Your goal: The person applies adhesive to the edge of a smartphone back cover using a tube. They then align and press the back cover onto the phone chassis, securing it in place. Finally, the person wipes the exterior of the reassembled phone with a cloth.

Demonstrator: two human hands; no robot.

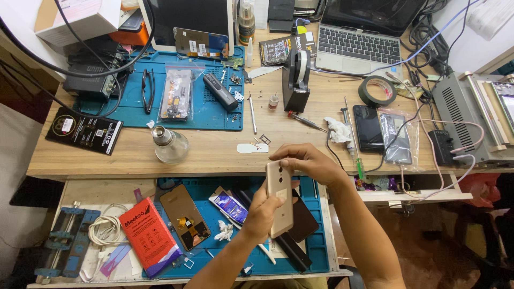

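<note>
A gold phone (279, 198) is held up in the air, standing tall with its back facing the camera, over the blue mat (316, 251) in the open drawer. The left hand (263, 214) grips the lower part of the phone from the side, fingers wrapped tight around it. The right hand (304, 161) pinches the top end of the phone, with the fingers curled over its upper edge. Just under the phone, on the blue mat, lies a dark phone part (304, 220) and a long black bar (293, 250). To the left on the same mat sits a phone screen (184, 217) with a brown back, and near it a small blue packet (230, 206) and a crumpled white tissue (225, 231). A red box (150, 235) lies further left, beside a coil of white cable (107, 227). Up on the wooden desk (214, 150), a clear glass bottle (168, 143) stands well apart from the hands. A black tape holder (296, 77) stands behind, a roll of dark tape (377, 91) lies to the right, and a laptop (360, 37) sits at the far edge.
</note>
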